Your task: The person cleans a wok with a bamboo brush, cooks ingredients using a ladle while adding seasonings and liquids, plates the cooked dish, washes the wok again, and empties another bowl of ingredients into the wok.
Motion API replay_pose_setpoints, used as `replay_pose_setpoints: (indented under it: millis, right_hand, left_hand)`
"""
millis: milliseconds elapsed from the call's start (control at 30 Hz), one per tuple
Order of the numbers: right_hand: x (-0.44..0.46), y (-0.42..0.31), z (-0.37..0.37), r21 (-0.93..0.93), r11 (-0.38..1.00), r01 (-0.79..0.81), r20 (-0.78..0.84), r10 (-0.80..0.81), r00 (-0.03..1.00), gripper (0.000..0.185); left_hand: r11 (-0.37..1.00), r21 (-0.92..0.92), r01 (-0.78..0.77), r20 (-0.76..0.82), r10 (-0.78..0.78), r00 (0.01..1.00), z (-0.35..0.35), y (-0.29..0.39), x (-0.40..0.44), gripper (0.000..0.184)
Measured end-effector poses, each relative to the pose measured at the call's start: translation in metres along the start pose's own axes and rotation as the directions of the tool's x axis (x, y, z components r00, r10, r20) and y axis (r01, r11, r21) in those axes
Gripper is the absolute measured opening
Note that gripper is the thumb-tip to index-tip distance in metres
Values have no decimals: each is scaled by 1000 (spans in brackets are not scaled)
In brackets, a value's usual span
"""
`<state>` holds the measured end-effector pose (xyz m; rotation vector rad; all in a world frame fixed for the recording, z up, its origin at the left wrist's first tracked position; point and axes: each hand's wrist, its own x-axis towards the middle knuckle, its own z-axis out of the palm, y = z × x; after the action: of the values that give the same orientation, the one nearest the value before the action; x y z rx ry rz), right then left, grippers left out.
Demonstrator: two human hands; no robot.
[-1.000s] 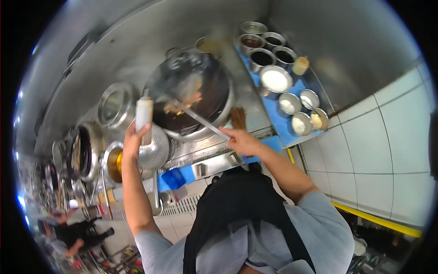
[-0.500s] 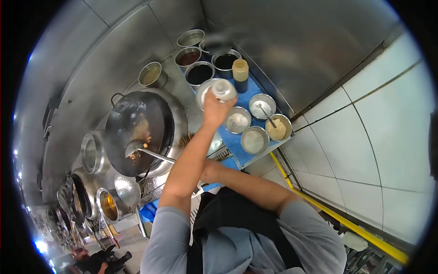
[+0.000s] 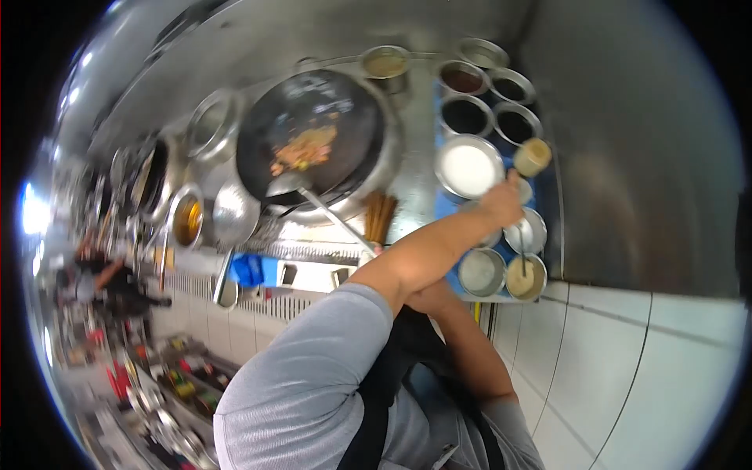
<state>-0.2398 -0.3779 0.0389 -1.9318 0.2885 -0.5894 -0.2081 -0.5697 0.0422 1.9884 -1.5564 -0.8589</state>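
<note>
My left hand [image 3: 500, 205] is closed around a pale bottle [image 3: 523, 190], which it partly hides. This bottle is beside a squeeze bottle with a tan top [image 3: 533, 157] and a bowl of white contents [image 3: 470, 166]. Underneath my left forearm, my right hand [image 3: 427, 298] is mostly hidden. The handle of a ladle [image 3: 333, 213] runs back to it in a straight line, and the hand appears closed on its end. The ladle's bowl rests at the near rim of a dark wok [image 3: 258, 133]. Small orange-brown food pieces [image 3: 307, 149] lie in the wok.
Metal pots of dark sauce [image 3: 464, 116] stand behind the white bowl. A spoon stands in a tub of yellowish paste [image 3: 526, 278]. Left of the wok are a perforated strainer [image 3: 235, 213] and a pot of amber liquid [image 3: 188, 219]. A bamboo brush [image 3: 380, 217] sits right of the wok.
The view has turned. My left hand has carried the pale bottle from above the white bowl to beside the tan-topped bottle. Food in the wok looks more spread out; the ladle stays near the rim.
</note>
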Motion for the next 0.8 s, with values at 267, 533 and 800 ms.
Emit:
replay_pose_setpoints:
  millis: [267,533,800]
  right_hand:
    - [89,33,8,-244,967,71,73,-55,996,57]
    - [170,-19,49,56,742,-668,116,659,743,68]
    - [119,-78,103,144,714,-686,261,641,722,67]
  left_hand:
    - [932,-38,-360,-451,305,838,-197,-64,-225,43]
    - [845,-214,491,-176,-528,831,-77,-294,-450,35]
    - [872,196,448,111,-474,874,28,-421,-410,78]
